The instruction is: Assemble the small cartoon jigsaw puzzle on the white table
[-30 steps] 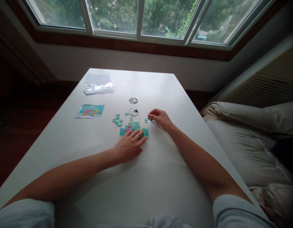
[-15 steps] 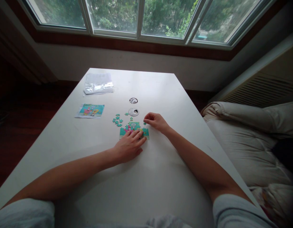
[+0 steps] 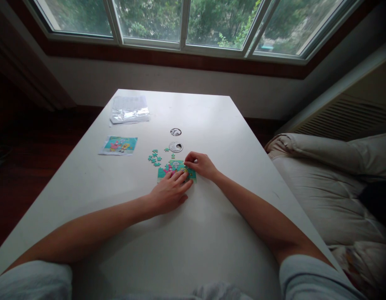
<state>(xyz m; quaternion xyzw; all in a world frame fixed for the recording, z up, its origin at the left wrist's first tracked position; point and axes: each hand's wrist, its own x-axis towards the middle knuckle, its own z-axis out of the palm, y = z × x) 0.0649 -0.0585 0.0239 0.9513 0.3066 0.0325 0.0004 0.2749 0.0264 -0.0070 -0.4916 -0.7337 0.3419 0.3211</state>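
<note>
A partly joined jigsaw puzzle (image 3: 161, 174) with a teal cartoon picture lies on the white table. My left hand (image 3: 169, 191) rests flat across its lower middle, fingers spread and touching it. At the puzzle's upper right edge, my right hand (image 3: 200, 164) is closed in a pinch on a small puzzle piece, mostly hidden by the fingertips. Several loose teal puzzle pieces (image 3: 154, 157) are scattered to the upper left of the puzzle. One more loose piece (image 3: 173, 156) sits just above its top edge.
A printed reference picture (image 3: 120, 145) lies to the left. Behind it is a clear plastic bag (image 3: 130, 110) with papers. Two round metallic fittings (image 3: 176, 146) are in the table (image 3: 211, 233) beyond the puzzle. A padded seat (image 3: 324, 183) stands along the right side.
My right hand has moved a little left and toward me, bringing the pinched piece to the puzzle's upper right edge. My left hand has stayed in place on the puzzle.
</note>
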